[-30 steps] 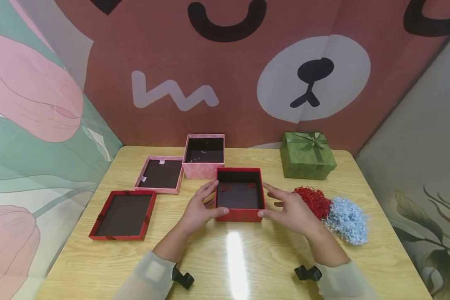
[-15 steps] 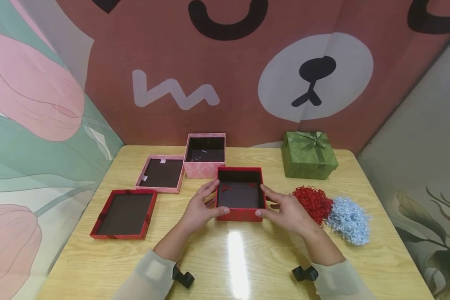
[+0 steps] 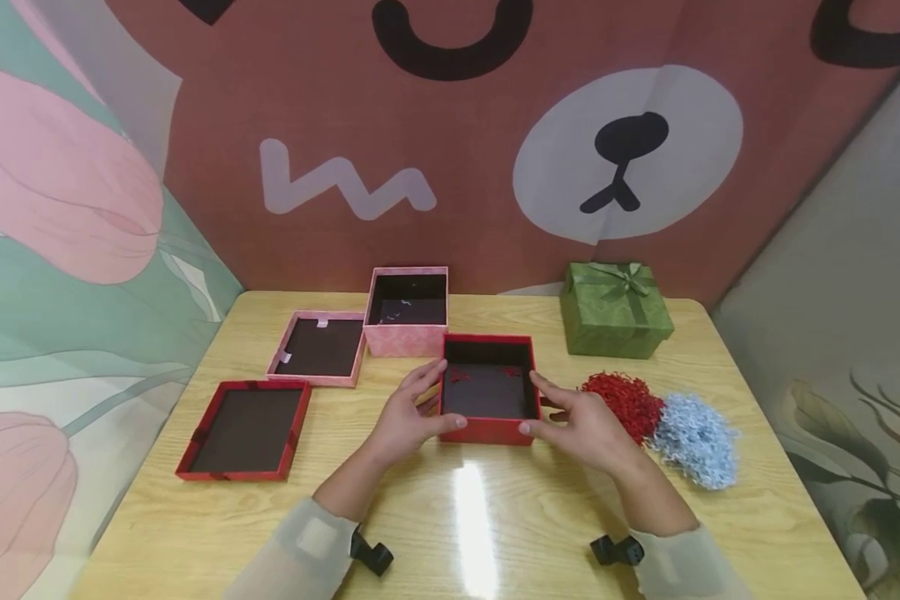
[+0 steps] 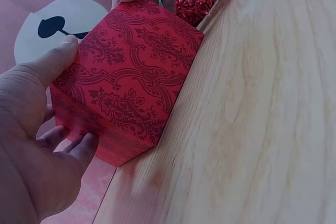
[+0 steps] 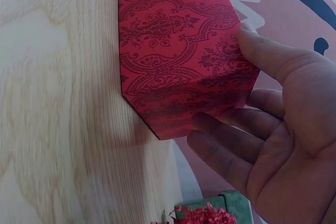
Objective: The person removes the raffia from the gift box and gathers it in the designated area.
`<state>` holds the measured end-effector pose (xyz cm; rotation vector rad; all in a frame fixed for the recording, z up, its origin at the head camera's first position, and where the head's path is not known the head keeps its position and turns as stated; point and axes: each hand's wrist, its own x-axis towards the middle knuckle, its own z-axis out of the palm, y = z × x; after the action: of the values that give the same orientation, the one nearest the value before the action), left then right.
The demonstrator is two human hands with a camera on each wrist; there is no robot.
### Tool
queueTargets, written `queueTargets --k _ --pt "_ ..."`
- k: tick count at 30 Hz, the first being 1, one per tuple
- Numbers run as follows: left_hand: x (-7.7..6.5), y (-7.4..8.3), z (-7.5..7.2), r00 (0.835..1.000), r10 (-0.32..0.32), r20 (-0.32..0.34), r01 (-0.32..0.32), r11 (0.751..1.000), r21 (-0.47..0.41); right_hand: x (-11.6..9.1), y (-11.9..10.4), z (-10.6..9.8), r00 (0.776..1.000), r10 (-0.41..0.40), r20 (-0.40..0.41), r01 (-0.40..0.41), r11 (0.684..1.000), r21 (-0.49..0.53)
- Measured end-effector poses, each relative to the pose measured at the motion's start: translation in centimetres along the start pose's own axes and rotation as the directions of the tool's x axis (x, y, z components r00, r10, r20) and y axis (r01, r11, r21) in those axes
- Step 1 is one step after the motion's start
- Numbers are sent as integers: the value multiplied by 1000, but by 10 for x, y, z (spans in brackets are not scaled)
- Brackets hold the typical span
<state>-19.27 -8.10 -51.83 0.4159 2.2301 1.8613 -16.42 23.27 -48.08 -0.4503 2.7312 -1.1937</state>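
Note:
A red gift box (image 3: 487, 431) with a dark lining stands without its lid on the wooden table, between the two hands. A few red paper shreds (image 3: 459, 377) lie inside it. On its left side the left hand (image 3: 408, 418) holds it, thumb at the front rim and fingers along the side wall. Opposite, the right hand (image 3: 579, 423) grips the right side in the same way. Both wrist views show the dark-red ornate pattern on the box's front (image 4: 134, 72). In the right wrist view the fingertips (image 5: 202, 121) touch the side wall.
A red lid (image 3: 243, 429) lies inside-up at left, near a pink lid (image 3: 321, 347) and an open pink box (image 3: 405, 340). At the back right stands a green box (image 3: 617, 312) with a bow. Red paper shreds (image 3: 624, 402) and light-blue shreds (image 3: 696, 442) lie right of the right hand.
The right hand has come in against the box's right side. The red box and the left hand have shifted slightly to the right.

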Motion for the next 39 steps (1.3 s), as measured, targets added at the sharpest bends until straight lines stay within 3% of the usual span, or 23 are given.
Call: queueTargets --k 13,20,31,39 --pt "12 6 10 1000 9 5 -9 999 30 3 8 -4 1000 -11 -24 11 1000 12" --pt "22 3 17 1000 22 -7 -22 1000 13 7 8 -3 998 34 -59 -33 999 18" --pt "43 1 25 998 -5 -65 2 999 -38 19 5 -4 987 96 -127 -100 994 -31" --pt "56 -1 34 992 18 -128 -23 999 -37 33 7 -3 972 138 -191 -144 989 -18"
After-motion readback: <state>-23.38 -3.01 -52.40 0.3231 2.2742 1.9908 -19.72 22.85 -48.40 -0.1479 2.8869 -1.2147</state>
